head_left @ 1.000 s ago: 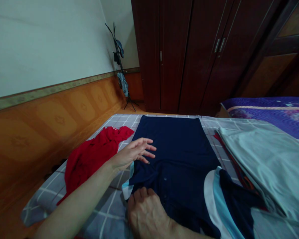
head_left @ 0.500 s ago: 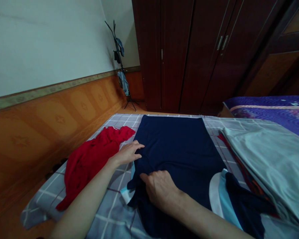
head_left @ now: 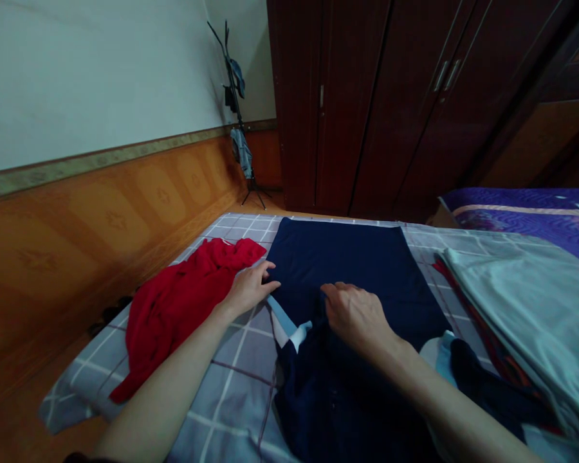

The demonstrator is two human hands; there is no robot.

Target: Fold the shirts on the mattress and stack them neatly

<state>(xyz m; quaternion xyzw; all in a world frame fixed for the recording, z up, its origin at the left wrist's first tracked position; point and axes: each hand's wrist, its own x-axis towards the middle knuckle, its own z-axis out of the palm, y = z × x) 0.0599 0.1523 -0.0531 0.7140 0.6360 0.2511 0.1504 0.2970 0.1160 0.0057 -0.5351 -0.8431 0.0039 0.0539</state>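
Note:
A navy polo shirt (head_left: 347, 257) lies flat on a grey checked bed sheet (head_left: 231, 360), its lower part bunched towards me. It has light blue and white trim (head_left: 289, 328) at its left side. My right hand (head_left: 357, 318) grips the navy cloth near the middle of the shirt. My left hand (head_left: 248, 289) sits at the shirt's left edge, fingers curled over it. A navy sleeve with white and blue trim (head_left: 482, 386) lies beyond my right forearm. A crumpled red garment (head_left: 183, 302) lies just left of my left hand and under nothing.
A folded pale grey-green cloth (head_left: 525, 308) lies on the bed at right, beyond it purple bedding (head_left: 525, 218). A dark wooden wardrobe (head_left: 361, 96) stands ahead. A coat stand (head_left: 238, 109) holds clothes in the corner. Wood panelling (head_left: 101, 225) runs along the left wall.
My right hand has moved up and to the right along the shirt, and the shirt's lower part is now bunched back. My left hand has shifted slightly up the shirt's edge.

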